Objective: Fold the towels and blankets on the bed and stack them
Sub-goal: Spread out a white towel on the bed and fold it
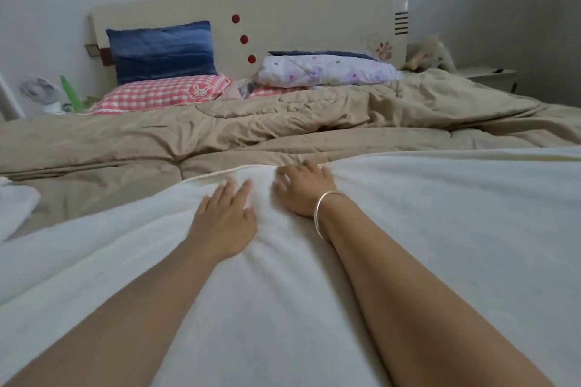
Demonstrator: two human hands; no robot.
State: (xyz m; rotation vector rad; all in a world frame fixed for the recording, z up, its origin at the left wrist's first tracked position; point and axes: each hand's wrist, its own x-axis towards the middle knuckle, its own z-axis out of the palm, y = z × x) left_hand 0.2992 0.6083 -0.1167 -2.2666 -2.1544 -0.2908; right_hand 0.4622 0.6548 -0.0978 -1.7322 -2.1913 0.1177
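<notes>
Both palms are pressed down empty with fingers spread, left hand (224, 223) just beside right hand (301, 192), at the far hem of the white blanket (440, 214) spread across the foot end of the bed (314, 25), where wrinkles are best swept outward before folding.

A white blanket (408, 229) is spread flat across the near edge of the bed (314, 0), its far hem laid over a rumpled tan comforter (283, 122). A white towel (15, 207) is bunched at the left edge.
</notes>
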